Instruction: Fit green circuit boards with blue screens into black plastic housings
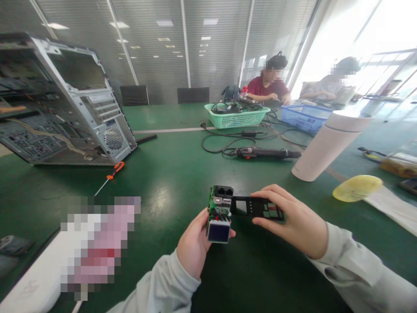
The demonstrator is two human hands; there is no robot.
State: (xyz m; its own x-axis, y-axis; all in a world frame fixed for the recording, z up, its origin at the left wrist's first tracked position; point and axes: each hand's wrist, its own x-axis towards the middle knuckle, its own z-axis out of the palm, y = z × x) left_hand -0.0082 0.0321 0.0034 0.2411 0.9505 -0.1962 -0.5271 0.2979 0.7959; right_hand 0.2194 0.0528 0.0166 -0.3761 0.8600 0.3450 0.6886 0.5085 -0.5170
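My left hand [197, 239] is closed around a green circuit board assembly [221, 211] with a small dark screen at its lower end and black sockets at its top. In my right hand [293, 217], a flat black plastic panel [257, 208] with rectangular cutouts is gripped between thumb and fingers. The panel's left end meets the right side of the circuit board; I cannot tell whether the two are joined. Both are held above the green table [169, 174].
An open computer case [114, 117] stands at the left, an orange-handled screwdriver [115, 170] before it. Ahead lie a corded electric screwdriver [263, 153] and a green basket [237, 118] of cables. A pale bottle [325, 145], blue basket [302, 116] and yellow object [356, 188] are right. Two people sit beyond.
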